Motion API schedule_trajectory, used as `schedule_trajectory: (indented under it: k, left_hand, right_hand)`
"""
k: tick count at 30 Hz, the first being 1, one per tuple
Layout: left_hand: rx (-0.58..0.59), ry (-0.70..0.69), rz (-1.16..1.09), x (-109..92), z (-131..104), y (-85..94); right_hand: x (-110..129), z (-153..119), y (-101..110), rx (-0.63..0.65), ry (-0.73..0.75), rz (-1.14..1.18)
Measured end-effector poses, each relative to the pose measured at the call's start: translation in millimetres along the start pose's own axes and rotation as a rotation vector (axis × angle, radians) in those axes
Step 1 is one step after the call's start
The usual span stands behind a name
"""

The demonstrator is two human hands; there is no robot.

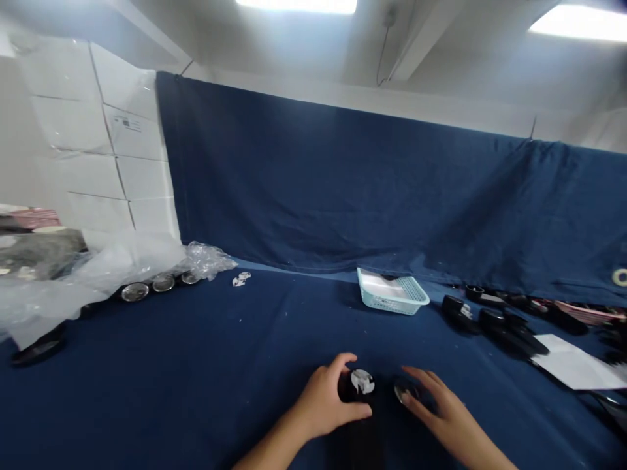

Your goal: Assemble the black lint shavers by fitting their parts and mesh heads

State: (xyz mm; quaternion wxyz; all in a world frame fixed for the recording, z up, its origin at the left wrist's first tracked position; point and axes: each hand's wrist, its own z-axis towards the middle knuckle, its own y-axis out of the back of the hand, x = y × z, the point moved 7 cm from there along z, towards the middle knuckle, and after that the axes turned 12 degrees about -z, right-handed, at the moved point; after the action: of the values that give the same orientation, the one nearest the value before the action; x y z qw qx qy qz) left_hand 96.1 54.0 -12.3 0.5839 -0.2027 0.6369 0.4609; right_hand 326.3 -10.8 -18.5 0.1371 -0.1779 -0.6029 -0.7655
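From the head camera, I can see both hands low over a counter (186,385) spread with dark blue cloth. The left hand (324,399) is curled around a black piece (347,390) with a crumpled, whitish round top (363,381), thumb on the near side and fingers on the far side. Just to its right, apart from it, the right hand (441,406) pinches a dark disc (402,390) with a shiny rim, held at a tilt between thumb and fingertips.

The black piece looks light and stiff to me, probably plastic, so its sides should give a sure hold; I'd keep fingers off the whitish top, which looks thin and easily torn. The disc is likely light too, smooth enough to slip and perhaps quick to smudge, so it's best taken by the edge.

Black on dark cloth is hard to read: I can't make out where the black piece ends, and a dark strip below it runs out at the bottom edge. The right fingers hide part of the disc, and whether its face is glass or metal I can't tell. Both forearms are cut off below.
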Motion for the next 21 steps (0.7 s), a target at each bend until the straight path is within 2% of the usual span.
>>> schedule_trajectory:
  k: [2,5,8,11,15,17,21]
  left_hand:
    - [0.006,0.000,0.001,-1,0,-0.2]
    - [0.018,-0.006,0.015,-3,-1,-0.3]
    - [0.031,-0.025,0.025,-6,-1,-0.5]
    - [0.033,-0.038,0.047,-9,-2,-0.8]
    - [0.021,-0.083,0.040,-13,-4,-0.9]
    - [0.031,-0.089,0.035,-13,-4,-1.6]
    - [0.036,-0.059,0.072,-11,-3,-1.8]
  right_hand:
    - [14,1,-3,0.046,0.051,-0.110]
    - [23,6,-8,0.042,0.023,-0.147]
    - [38,14,-4,-0.022,0.015,0.072]
    - [71,22,2,-0.007,0.106,0.345]
    - [112,25,2,0.036,0.272,0.358]
    - [115,25,-1,0.015,0.283,0.357]
    - [105,22,-8,0.003,0.248,0.437]
